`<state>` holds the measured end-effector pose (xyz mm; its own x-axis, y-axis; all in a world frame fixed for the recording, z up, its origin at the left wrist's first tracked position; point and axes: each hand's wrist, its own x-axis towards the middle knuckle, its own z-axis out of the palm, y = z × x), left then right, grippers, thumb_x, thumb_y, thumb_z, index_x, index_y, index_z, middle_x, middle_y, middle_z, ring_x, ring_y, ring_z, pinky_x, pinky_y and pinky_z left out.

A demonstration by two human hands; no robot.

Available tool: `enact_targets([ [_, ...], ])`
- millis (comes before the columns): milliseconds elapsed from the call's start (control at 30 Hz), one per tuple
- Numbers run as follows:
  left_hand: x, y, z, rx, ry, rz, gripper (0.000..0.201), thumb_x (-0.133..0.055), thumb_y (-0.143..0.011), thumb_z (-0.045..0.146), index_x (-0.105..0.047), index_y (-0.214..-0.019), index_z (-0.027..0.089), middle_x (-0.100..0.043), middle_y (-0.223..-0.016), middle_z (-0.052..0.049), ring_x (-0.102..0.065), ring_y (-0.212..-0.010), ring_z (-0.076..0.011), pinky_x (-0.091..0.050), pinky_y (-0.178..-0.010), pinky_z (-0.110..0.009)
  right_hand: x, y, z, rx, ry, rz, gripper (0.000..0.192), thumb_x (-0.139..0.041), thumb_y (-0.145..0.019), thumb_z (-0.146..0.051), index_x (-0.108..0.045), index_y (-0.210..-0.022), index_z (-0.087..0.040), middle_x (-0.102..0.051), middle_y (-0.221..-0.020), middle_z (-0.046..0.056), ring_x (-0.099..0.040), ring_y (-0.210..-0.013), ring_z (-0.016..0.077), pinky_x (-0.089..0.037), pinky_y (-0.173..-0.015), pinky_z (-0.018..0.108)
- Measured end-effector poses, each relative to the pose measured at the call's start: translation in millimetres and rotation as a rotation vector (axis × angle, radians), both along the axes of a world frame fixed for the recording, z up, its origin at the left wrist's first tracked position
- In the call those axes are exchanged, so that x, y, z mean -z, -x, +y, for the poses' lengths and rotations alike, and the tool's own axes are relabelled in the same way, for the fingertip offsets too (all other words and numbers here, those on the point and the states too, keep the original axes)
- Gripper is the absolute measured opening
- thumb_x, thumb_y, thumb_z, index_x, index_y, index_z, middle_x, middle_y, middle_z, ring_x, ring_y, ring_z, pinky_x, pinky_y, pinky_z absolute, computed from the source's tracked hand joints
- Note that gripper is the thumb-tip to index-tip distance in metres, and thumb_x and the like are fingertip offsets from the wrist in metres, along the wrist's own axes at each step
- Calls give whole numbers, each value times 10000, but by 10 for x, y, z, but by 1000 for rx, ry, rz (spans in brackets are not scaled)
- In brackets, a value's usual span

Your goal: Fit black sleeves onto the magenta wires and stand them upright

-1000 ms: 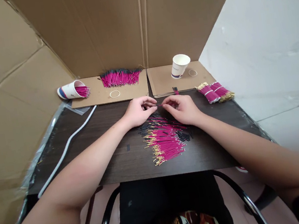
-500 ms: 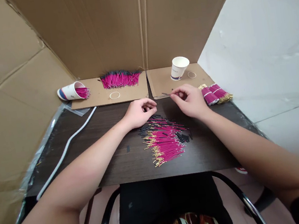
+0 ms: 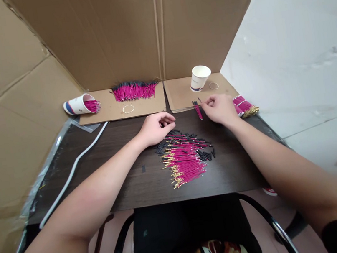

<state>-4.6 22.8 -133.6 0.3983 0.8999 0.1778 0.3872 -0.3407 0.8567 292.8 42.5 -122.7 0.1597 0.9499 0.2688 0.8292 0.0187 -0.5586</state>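
Observation:
My right hand [image 3: 219,108] is closed in a pinch on a thin wire [image 3: 199,99], whose dark sleeved end sticks out past the fingertips. Just left of it, a few pink wires with black sleeves [image 3: 197,110] lie across the cardboard's front edge. My left hand [image 3: 157,128] rests on the table with curled fingers, thumb and forefinger close together; anything between them is hidden. Below it spreads a pile of pink wires with gold and silver ends [image 3: 186,164]. Short black sleeves [image 3: 204,155] are scattered over and beside this pile.
Sleeved wires [image 3: 134,91] form a row on the cardboard sheet [image 3: 100,116]. A tipped paper cup [image 3: 73,106] holds more wires; another paper cup [image 3: 200,78] stands upright at right. Bundled wires [image 3: 246,106] lie beyond my right hand. Rubber bands [image 3: 128,109] and a white cable [image 3: 78,159] lie about.
My right hand has moved slightly right, and the few sleeved wires beside it now show at the cardboard edge. My left hand stays in place.

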Motion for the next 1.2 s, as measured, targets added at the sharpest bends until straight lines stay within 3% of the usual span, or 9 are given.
enact_targets([
  [300,-6,5,-5,3,-15,13,153,-810,-939,249,-840,-1071,179,-834,-970,-74,-721,-854,-194,-542,-815,-362,51,10,43,13,39,-56,199,-790,-920,-322,-752,-746,-235,-770,-747,108,-754,-807,342,-582,-846,459],
  [600,-23,-5,-10,-1,-8,17,136,-809,-943,218,-837,-1068,173,-831,-966,-72,-721,-854,-189,-552,-834,-361,47,47,25,26,84,-73,197,-790,-949,-333,-769,-784,-227,-769,-758,96,-739,-819,328,-544,-798,424],
  [1033,-53,-4,-21,1,4,14,108,-795,-948,214,-832,-1044,179,-831,-967,-73,-727,-872,-195,-563,-850,-370,33,32,8,-40,59,-39,216,-695,-941,-313,-771,-759,-225,-719,-662,73,-692,-713,291,-508,-733,403],
  [1200,-50,1,-19,10,-4,13,116,-798,-934,220,-834,-1036,178,-823,-938,-69,-720,-845,-194,-571,-847,-373,21,60,-46,-99,-45,12,183,-666,-928,-327,-772,-840,-206,-721,-687,65,-680,-698,269,-516,-749,396],
])
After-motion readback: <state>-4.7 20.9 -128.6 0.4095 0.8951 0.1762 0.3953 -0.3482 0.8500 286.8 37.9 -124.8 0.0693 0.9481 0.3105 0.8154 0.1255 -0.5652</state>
